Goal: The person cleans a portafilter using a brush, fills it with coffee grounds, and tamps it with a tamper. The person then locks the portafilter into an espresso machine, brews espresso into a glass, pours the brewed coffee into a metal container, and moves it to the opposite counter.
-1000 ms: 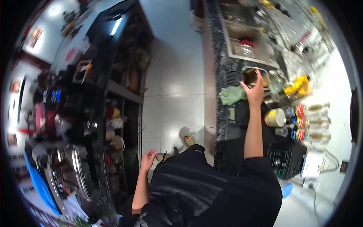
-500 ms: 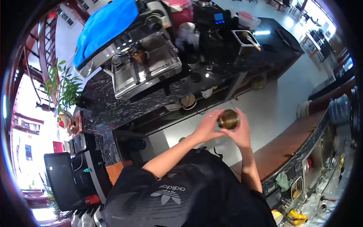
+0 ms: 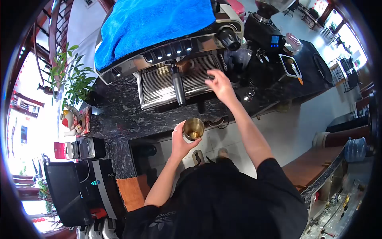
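Note:
My left hand is wrapped around a brass-coloured metal cup, its mouth facing up towards me. A little light brown liquid or a reflection shows at the bottom; I cannot tell which. Over the right part of the drip tray, my right hand is raised with its fingers loosely bent and apart, holding nothing. It is nearest to the espresso machine, whose black-handled portafilter sits under the group head. Behind the portafilter, a brown cup stands on the tray.
A blue towel covers the machine's top. Right of it are a coffee grinder, a metal container with an orange-tipped utensil and a small glass item. A plant and a black monitor are on the left.
My right hand has let go of the metal cup and moved up to the espresso machine. The cup stays in my left hand. My view has come closer to the machine.

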### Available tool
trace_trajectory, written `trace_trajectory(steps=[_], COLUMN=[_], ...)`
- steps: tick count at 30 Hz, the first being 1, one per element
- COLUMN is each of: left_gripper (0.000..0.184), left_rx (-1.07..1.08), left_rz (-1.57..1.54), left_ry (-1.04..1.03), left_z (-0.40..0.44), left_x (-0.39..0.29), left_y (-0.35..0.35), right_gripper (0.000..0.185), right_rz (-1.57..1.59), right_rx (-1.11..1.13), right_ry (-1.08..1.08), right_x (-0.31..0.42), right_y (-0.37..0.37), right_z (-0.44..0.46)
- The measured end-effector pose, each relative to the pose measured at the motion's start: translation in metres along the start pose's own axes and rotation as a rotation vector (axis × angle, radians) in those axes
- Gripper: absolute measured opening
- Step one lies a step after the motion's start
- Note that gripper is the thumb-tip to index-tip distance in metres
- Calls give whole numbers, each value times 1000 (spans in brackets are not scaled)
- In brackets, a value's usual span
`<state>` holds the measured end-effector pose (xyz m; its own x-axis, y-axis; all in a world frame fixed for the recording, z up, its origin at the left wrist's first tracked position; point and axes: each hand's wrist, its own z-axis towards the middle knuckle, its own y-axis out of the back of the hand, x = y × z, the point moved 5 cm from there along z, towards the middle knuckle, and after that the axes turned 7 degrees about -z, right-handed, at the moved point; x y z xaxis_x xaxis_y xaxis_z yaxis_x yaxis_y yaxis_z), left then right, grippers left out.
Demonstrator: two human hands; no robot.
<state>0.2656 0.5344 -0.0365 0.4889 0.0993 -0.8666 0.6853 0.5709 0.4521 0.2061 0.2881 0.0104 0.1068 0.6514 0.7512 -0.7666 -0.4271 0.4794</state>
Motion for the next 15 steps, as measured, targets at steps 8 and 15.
trace_trajectory(steps=[8,15], left_gripper=[78,76], left_rx=[-111,-116], left_rz=[-25,11], left_ry=[177,191], left_z=[1,25], left_x=[20,16], left_y=[-5,-21], right_gripper=[33,25], right_rz=[-177,-100], right_rx=[106,132], right_ry=[97,15], right_x=[-48,-64], right_y=[-68,-74], right_z=[88,95])
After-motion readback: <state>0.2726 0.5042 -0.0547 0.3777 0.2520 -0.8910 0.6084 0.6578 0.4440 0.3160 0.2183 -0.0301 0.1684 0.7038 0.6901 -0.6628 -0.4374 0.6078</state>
